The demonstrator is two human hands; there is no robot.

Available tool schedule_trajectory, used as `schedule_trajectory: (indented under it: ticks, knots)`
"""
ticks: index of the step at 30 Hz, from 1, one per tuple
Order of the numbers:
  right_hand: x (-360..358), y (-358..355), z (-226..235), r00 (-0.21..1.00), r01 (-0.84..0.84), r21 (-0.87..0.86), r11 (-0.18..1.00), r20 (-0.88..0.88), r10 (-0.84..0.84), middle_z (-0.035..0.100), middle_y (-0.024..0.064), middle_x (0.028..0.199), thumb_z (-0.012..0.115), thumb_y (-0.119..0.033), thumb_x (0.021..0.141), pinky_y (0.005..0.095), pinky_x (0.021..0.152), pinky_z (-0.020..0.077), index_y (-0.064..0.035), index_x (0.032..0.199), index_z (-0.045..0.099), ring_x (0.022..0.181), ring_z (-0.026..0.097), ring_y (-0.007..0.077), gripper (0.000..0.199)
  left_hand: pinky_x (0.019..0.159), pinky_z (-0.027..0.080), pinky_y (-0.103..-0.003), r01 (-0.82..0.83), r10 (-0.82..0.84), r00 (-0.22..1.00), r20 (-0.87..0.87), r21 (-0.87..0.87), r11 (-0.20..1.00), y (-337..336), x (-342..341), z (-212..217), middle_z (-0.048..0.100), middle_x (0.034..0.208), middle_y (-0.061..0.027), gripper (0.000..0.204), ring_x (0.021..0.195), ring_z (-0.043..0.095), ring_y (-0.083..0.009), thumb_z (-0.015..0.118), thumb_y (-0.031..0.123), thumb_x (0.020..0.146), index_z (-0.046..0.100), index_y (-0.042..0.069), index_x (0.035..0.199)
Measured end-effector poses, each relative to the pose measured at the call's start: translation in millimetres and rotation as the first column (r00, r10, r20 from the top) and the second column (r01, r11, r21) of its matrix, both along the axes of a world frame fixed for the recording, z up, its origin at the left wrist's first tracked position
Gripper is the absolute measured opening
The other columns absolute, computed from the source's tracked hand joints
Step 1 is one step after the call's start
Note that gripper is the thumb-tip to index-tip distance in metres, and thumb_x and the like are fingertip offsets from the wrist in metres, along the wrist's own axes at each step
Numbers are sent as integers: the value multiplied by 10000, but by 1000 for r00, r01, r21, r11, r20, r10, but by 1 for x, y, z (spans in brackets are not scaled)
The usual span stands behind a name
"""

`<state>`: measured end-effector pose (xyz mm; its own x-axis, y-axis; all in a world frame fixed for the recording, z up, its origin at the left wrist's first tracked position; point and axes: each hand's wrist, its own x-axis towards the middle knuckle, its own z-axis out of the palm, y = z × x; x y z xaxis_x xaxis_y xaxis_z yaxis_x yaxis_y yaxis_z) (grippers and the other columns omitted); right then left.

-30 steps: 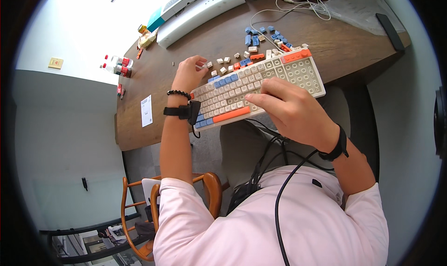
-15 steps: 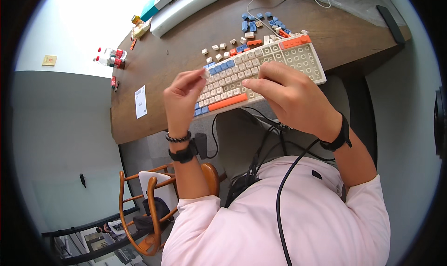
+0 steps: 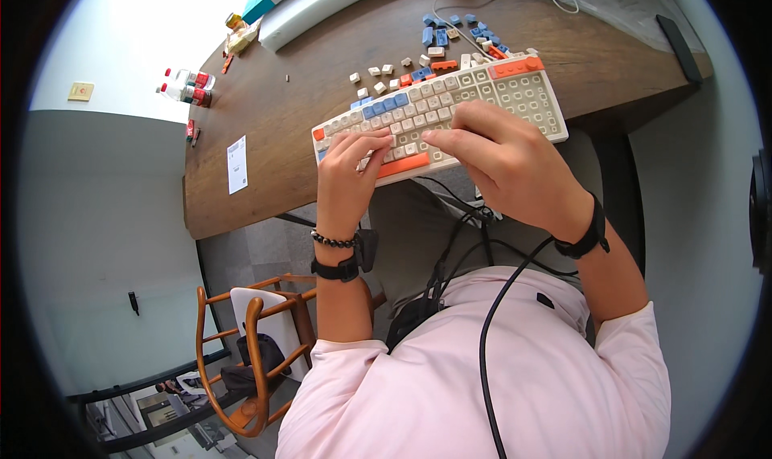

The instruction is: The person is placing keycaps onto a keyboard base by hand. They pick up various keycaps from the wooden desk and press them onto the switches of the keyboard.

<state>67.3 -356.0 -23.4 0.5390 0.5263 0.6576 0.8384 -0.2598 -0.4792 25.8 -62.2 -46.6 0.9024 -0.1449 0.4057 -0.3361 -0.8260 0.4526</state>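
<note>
Nearest to us is the wearer's pale pink shirt [image 3: 474, 370], with a black cable [image 3: 483, 342] running down its front. To the left of it, lower than the left hand, stands a wooden chair [image 3: 256, 354].

Ahead, we see two bare hands working over one keyboard [image 3: 470, 91], which lies slantwise beneath both of them at the near edge of the table. The left hand [image 3: 346, 174] has its thumb and fingers drawn together in a pinch over the left half of the keys; a pale keycap [image 3: 393, 141] shows at the tips, but we cannot tell whether it is gripped or already seated. The right hand [image 3: 519, 165] is loosely curled, thumb and forefinger close together and pointing left at the middle of the board; we cannot tell whether they have hold of anything. Between and below the fingertips lies an orange space bar [image 3: 404, 166]. Beyond the right hand, much of the board's right side shows bare sockets.

Just past the keyboard, ahead of the hands, we find loose keycaps [image 3: 387, 70] in cream, blue and orange, scattered on the brown table [image 3: 281, 97]. Left of the left hand lies a white card [image 3: 237, 165]; farther left are two bottles [image 3: 197, 79]. Far ahead and right of the right hand is a black slab [image 3: 677, 47], near a clear plastic sheet [image 3: 623, 7].
</note>
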Motion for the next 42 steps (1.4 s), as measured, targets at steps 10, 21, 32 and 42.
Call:
schedule_trajectory:
  ticks: [10,21,32,42]
  knots:
    - [1,1,-3,1000,6,-9,1000,-10,-6,734,146,1134,740,12,969,470,939,644,9,1286,816,1068,763,360,326,1014,647,-404,-19,17,999,30,45,999,-3,-3,1,880,1201,-85,181,1114,834,-292,909,13,991,914,39,1170]
    - [1,1,-2,1000,1,-4,1000,-8,-1,743,151,1138,748,-6,974,472,938,643,15,1267,817,1072,763,360,301,964,631,-455,-55,52,997,50,78,995,-12,-9,0,810,1142,-98,157,1109,765,-323,878,2,1009,892,13,1165]
    - [0,1,-1,1000,-3,-6,1000,-14,3,737,152,1142,736,-12,977,472,952,644,13,1252,812,1094,762,361,286,1005,654,-443,-29,25,999,41,86,996,-12,-9,-2,860,1200,-98,198,1110,826,-320,863,8,1039,879,33,1235]
    - [3,3,-5,1000,4,52,999,10,-5,702,134,1051,801,36,1010,458,820,622,-30,1319,859,923,734,340,321,990,604,-462,-30,28,998,48,38,999,-14,-3,-3,808,1110,-87,341,1051,777,-311,841,28,1058,808,111,1387]
